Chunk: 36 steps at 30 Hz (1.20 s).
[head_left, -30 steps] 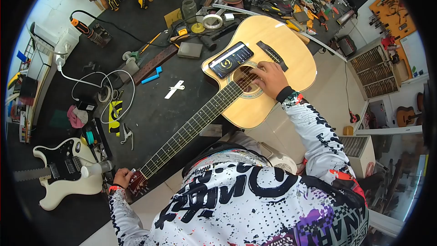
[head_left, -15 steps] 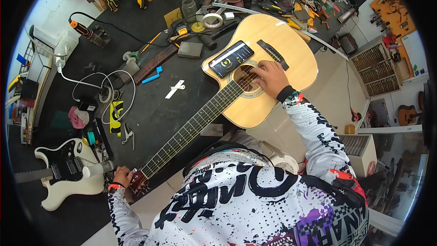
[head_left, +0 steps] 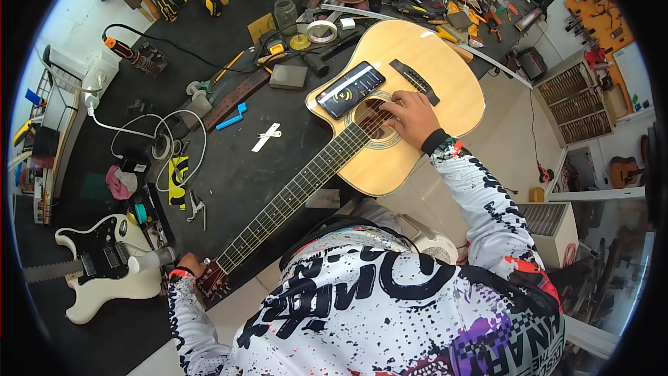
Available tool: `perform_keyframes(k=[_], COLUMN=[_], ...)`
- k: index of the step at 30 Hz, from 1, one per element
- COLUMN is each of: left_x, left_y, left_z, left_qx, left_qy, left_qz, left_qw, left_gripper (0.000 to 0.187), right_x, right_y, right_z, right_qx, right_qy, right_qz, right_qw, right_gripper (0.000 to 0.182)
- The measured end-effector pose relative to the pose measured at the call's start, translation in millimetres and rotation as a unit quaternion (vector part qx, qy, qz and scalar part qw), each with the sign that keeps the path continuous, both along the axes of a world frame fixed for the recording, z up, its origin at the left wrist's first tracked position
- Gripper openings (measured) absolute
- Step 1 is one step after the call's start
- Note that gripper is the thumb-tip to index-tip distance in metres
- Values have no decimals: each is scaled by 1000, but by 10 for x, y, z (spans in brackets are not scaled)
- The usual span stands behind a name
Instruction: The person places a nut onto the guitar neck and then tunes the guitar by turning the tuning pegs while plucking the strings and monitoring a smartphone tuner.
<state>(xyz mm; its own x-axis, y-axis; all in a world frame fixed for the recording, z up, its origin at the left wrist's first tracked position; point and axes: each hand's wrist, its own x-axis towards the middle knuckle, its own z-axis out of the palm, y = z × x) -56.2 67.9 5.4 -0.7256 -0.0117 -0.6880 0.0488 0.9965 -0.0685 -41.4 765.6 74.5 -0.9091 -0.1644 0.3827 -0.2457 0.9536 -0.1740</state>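
Note:
An acoustic guitar (head_left: 451,63) with a pale top lies across the bench, its neck slanting to the lower left. By the headstock (head_left: 213,280), my left hand (head_left: 189,264) is closed, its fingers at a tuning peg; part of the grip is hidden. Over the sound hole, my right hand (head_left: 415,117) has bent fingers and thumb apart, touching the strings and holding nothing else. A phone (head_left: 351,89) with a dark tuner-like display rests on the guitar's top beside the sound hole. The bridge (head_left: 415,82) lies just beyond my right hand.
A white electric guitar (head_left: 115,296) lies at the left, with a white-headed mallet (head_left: 149,259) over it. White capo-like pieces (head_left: 266,137), a blue string winder (head_left: 232,117), a white cable (head_left: 203,157) and a tape roll (head_left: 321,31) lie on the dark bench.
My left hand has turned slightly at the tuning peg. My right hand stays over the strings, and the phone's display has changed. The view has shifted very slightly.

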Motion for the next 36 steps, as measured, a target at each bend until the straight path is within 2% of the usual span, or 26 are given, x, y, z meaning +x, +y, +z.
perform_keyframes(k=[3,6,8,9,11,12,13,15,18,22,24,28,33,36], left_x=[-8,50,94,125,225,277,326,388,428,431,435,419,395,385], left_y=[-13,-179,-245,-287,-480,-605,-722,-700,-575,-646,-542,-618,-651,-590], left_z=[-26,-105,9,2,-61,-163,-269,-263,-184,-352,-244,-323,-362,-290], left_qx=[-28,-45,45,44,231,276,277,400,408,395,364,349,301,300], left_qy=[-11,38,10,10,-3,45,46,-17,-9,13,30,42,108,97], left_qz=[7,21,-6,-7,81,22,23,167,171,165,148,132,54,67], left_qw=[1000,998,999,999,970,960,959,901,897,904,919,927,946,946], left_gripper=[32,35,36,36,36,32,32,29,25,27,27,26,24,23], right_x=[-2,-8,-9,-10,-12,-8,-10,-16,-17,-17,-17,-3,-11,-16], right_y=[-16,-33,-23,-23,-25,-23,-18,-19,-23,-22,-36,-32,-51,-30], right_z=[24,31,21,22,28,22,12,11,12,11,10,10,16,12], right_qx=[-2,0,11,11,11,11,10,8,8,9,7,12,4,20], right_qy=[-2,26,21,21,26,26,23,20,24,33,31,35,44,41], right_qz=[2,-5,0,-1,3,4,2,0,-3,-1,2,-1,-5,-1], right_qw=[1000,1000,1000,1000,1000,1000,1000,1000,1000,999,999,999,999,999], right_gripper=[37,40,41,41,39,39,38,36,34,35,35,36,38,40])
